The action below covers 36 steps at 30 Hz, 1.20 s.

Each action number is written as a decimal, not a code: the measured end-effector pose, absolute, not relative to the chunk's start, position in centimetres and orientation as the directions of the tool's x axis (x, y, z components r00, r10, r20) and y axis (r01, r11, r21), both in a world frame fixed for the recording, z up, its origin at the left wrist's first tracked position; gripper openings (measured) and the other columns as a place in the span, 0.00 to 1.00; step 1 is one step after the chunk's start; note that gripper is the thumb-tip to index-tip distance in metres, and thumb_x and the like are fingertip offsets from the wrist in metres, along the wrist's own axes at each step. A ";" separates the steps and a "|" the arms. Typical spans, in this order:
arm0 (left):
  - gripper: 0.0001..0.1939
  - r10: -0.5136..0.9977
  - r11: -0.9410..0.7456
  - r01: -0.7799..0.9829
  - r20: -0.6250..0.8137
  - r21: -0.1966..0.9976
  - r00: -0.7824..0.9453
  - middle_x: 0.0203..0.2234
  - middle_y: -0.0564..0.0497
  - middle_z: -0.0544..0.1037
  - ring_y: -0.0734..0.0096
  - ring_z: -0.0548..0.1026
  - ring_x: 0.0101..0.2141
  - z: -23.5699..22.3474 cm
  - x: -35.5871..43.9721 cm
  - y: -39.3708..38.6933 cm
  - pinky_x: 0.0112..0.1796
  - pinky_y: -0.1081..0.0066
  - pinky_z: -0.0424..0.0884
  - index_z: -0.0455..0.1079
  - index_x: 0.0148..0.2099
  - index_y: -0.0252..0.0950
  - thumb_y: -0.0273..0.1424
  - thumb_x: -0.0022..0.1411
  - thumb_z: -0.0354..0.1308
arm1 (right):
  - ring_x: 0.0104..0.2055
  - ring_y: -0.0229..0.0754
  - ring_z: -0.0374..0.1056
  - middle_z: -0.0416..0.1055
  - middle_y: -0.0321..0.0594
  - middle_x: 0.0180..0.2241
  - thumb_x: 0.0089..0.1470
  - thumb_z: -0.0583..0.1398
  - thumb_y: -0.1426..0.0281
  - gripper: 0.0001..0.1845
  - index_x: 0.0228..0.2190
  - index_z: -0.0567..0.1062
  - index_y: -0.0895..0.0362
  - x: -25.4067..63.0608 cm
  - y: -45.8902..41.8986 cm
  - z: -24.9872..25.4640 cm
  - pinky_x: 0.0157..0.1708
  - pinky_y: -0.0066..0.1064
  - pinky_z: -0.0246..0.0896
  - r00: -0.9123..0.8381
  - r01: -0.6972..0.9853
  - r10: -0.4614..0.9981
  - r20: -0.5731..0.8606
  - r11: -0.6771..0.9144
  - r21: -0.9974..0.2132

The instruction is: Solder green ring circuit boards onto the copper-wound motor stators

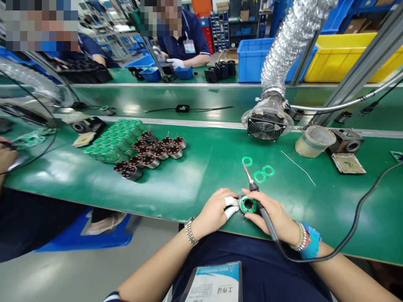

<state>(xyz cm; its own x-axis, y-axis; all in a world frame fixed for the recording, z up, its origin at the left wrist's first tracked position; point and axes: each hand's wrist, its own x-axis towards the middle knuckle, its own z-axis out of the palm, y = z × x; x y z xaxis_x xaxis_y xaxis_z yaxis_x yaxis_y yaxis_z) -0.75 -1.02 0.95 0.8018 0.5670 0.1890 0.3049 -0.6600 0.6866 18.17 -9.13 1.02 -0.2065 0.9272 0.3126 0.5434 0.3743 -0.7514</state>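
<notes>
The left hand (213,213) sits curled on the worktop (189,184), its white-wrapped fingertips (231,201) pressed against the left edge of a round green circuit ring (248,205) with a dark central hole. The ring lies between the hands, just in front of the person. The right hand (273,217) is closed in a pen grip around a soldering iron (258,199), whose tip points toward 11 o'clock, and its fingers lie just beside the ring. The iron's black cord (352,226) loops away toward 4 o'clock.

Three smaller green rings (247,161) lie at about 12 o'clock from the hands, and a thin straight wire (297,167) lies near 1 o'clock. A fan-fronted fume extractor (266,126) with a silver flexible duct (291,42) stands farther out at 12 to 1 o'clock. A metal block (346,141) and a flat metal plate (348,163) rest near 2 o'clock. Around 10 o'clock, rows of small motor stators (151,153) stand beside a heap of green boards (113,140). At 9 o'clock, a co-worker's hand (6,156) enters the view.
</notes>
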 end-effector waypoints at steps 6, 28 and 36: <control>0.06 0.588 -0.689 0.473 0.041 0.549 0.808 0.30 0.48 0.73 0.66 0.70 0.33 2.8 -2.0 0.1 0.37 0.67 0.67 0.68 0.33 0.36 0.25 0.57 0.50 | 0.53 0.43 0.62 0.63 0.47 0.52 0.54 0.57 0.73 0.23 0.51 0.58 0.54 18.5 -8.8 0.8 0.51 0.39 0.62 -0.255 0.566 0.929 0.269 0.369 -0.737; 0.08 0.800 0.314 0.064 -0.300 0.947 0.520 0.23 0.54 0.71 0.80 0.65 0.22 1.3 1.6 -2.1 0.25 0.77 0.64 0.70 0.32 0.31 0.30 0.49 0.61 | 0.47 0.42 0.66 0.67 0.46 0.47 0.54 0.57 0.72 0.21 0.50 0.62 0.56 18.3 -8.6 1.6 0.46 0.35 0.64 -0.154 0.595 0.914 0.376 0.389 -0.703; 0.09 0.739 0.250 0.086 -0.247 0.964 0.627 0.26 0.53 0.69 0.78 0.64 0.25 1.4 1.4 -1.7 0.24 0.77 0.63 0.69 0.33 0.32 0.33 0.53 0.59 | 0.37 0.42 0.62 0.69 0.40 0.33 0.56 0.53 0.76 0.16 0.46 0.64 0.55 17.3 -6.7 1.9 0.36 0.34 0.64 -0.262 0.631 0.801 0.539 0.565 -0.532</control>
<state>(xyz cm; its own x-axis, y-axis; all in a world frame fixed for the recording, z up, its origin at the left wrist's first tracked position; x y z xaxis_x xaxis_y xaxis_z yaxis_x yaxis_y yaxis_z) 1.41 -1.73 1.44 0.6272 0.7385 -0.2472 0.0863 0.2496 0.9645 17.28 -6.71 1.90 -0.2617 0.8005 0.5391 0.6310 0.5646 -0.5320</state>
